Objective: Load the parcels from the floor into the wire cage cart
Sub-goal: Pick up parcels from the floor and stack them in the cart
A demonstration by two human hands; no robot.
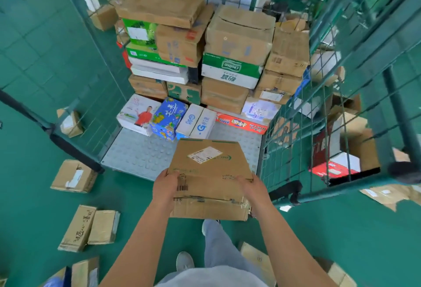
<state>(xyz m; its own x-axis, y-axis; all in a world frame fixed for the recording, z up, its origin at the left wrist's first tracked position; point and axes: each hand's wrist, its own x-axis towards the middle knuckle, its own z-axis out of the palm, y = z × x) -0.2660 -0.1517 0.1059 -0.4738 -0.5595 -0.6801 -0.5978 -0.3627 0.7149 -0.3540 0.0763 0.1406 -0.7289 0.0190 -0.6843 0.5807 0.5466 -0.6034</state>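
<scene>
Green floor, scattered parcels; grey studded cart base, stacked boxes

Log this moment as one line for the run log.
phase: carrying | held: cardboard parcel | left hand: grips near-left edge | right hand: grips near-right edge | target: cart floor | floor parcels remain

Two bare forearms with no sleeves reaching the wrists, left hand and right hand ungloved, pale grey-blue top, light blue loose trousers, possibly denim, pale grey sneaker
</scene>
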